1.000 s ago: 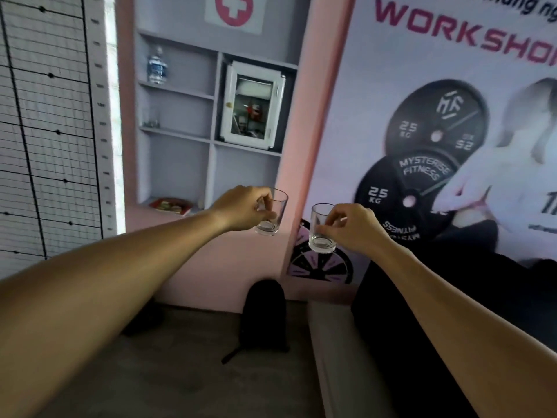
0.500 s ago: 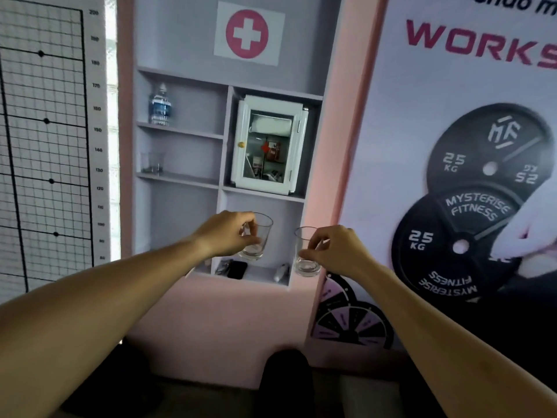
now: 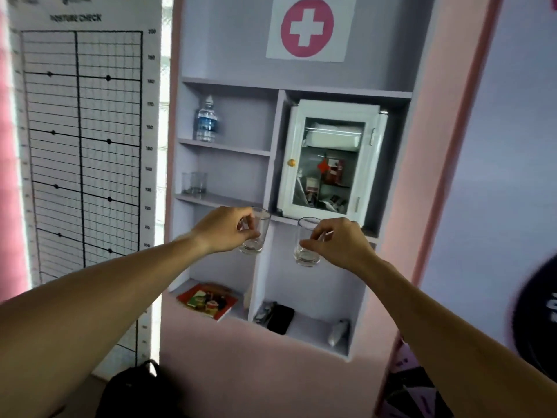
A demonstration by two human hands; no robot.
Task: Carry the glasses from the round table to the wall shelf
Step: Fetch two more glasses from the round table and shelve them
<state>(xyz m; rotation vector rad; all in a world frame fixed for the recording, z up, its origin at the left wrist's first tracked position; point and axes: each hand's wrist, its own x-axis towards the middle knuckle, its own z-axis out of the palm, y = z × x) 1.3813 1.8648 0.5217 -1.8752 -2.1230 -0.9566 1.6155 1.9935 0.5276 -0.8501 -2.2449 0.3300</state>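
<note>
At the left of the frame we are seeing a posture chart [image 3: 81, 140]. At centre, the wall shelf [image 3: 224, 147] is holding a water bottle [image 3: 206, 120] above and two glasses [image 3: 194, 182] on the middle-left ledge. Our left hand [image 3: 224, 232] is pinching a clear glass [image 3: 254, 232], fingers closed on its wall, in front of the shelf. Just right, our right hand [image 3: 337, 244] is gripping a second glass [image 3: 307, 244] likewise, below the first-aid cabinet [image 3: 330, 158]. Both are upright, apart, in the air.
</note>
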